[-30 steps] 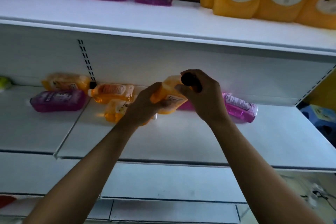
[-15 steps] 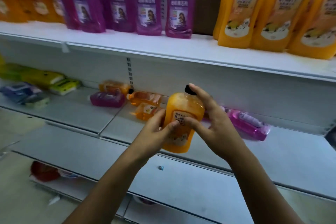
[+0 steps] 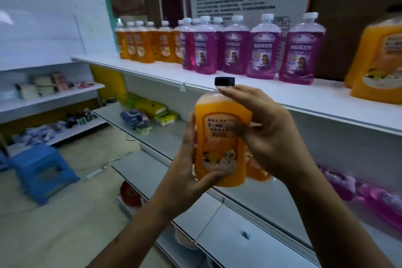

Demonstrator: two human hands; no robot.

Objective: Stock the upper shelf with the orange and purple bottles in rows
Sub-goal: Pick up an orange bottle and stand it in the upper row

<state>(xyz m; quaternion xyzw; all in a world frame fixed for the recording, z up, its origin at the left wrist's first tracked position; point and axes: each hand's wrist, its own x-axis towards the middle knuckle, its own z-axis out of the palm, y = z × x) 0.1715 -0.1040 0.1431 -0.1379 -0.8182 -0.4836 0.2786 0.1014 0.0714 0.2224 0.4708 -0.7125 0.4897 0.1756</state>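
At the far left, a blue plastic stool (image 3: 41,172) stands on the floor below a side shelf of small packaged goods (image 3: 45,86). Further right, yellow and blue packets (image 3: 148,113) lie on a lower shelf. Above them, on the white upper shelf (image 3: 239,91), a row of orange bottles with white caps (image 3: 148,44) stands upright, and just beside it to the right stands a row of purple bottles (image 3: 250,50), also upright. In the middle of the view the left hand (image 3: 187,172) cups the lower part of an orange bottle with a black cap (image 3: 219,137), its fingers along the left side and its thumb curled under the base. The bottle is held upright in the air in front of the upper shelf's edge, its label facing the camera. The right hand (image 3: 263,135) grips the same bottle from the right, thumb pressed on the label and a finger reaching up to the neck just below the cap. At the far right, large orange bottles (image 3: 378,63) stand on the upper shelf, and purple bottles lying on their sides (image 3: 369,198) rest on the shelf below.
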